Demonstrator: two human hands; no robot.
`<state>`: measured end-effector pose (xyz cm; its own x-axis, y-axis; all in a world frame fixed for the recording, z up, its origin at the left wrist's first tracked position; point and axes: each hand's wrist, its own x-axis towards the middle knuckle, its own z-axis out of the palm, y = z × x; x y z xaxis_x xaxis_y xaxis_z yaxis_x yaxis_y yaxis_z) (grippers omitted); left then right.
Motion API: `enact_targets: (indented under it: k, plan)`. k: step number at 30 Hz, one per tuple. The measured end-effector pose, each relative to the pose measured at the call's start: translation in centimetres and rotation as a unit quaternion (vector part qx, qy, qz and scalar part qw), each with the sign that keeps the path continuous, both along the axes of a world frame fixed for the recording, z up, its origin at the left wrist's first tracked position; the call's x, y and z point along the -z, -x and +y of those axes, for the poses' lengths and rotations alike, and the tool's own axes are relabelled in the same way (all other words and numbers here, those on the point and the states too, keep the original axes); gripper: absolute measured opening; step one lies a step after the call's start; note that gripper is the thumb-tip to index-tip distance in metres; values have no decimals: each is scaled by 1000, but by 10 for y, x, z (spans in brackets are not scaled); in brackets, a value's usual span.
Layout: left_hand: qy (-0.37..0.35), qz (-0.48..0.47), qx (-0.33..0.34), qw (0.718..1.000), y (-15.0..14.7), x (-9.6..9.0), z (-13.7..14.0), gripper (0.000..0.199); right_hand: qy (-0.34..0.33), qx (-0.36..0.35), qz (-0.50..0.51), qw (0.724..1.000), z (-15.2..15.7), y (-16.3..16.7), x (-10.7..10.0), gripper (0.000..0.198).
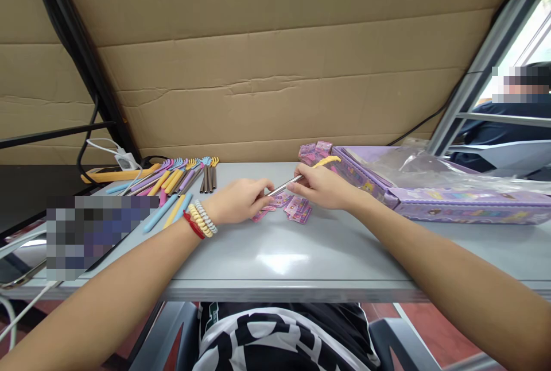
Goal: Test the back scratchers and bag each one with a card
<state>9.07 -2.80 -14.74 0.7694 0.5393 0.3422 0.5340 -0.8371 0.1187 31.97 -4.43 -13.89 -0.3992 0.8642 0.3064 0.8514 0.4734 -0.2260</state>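
Note:
Between my two hands is a back scratcher point(284, 186) with a thin metal rod and a yellow head. Its rod slants up to the right. My left hand point(241, 200) pinches the lower end of the rod, and its fingers hide that end. Closed around the upper part is my right hand point(321, 188), with the yellow head showing beyond the knuckles. Small pink printed cards point(298, 208) lie on the table below the rod. More back scratchers point(174, 178), with purple, yellow, blue and pink parts, are piled to the left of my left hand.
A purple printed box point(465, 207) with clear plastic wrap point(408, 161) occupies the table's right side. Small pink boxes point(315, 151) stand at its left corner. A white charger point(125, 158) and cables lie at far left. Cardboard point(275, 66) walls the back. A person point(516, 112) sits beyond, at right.

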Motion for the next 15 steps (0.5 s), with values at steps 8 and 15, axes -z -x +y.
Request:
enact_targets:
  k: [8, 15]
  plan:
    - [-17, 35, 3, 999, 4, -2, 2, 21, 9, -12, 18, 1000, 0, 0, 2, 25]
    - [-12, 7, -7, 1000, 6, -6, 5, 30, -13, 45, -17, 999, 3, -2, 1, 30]
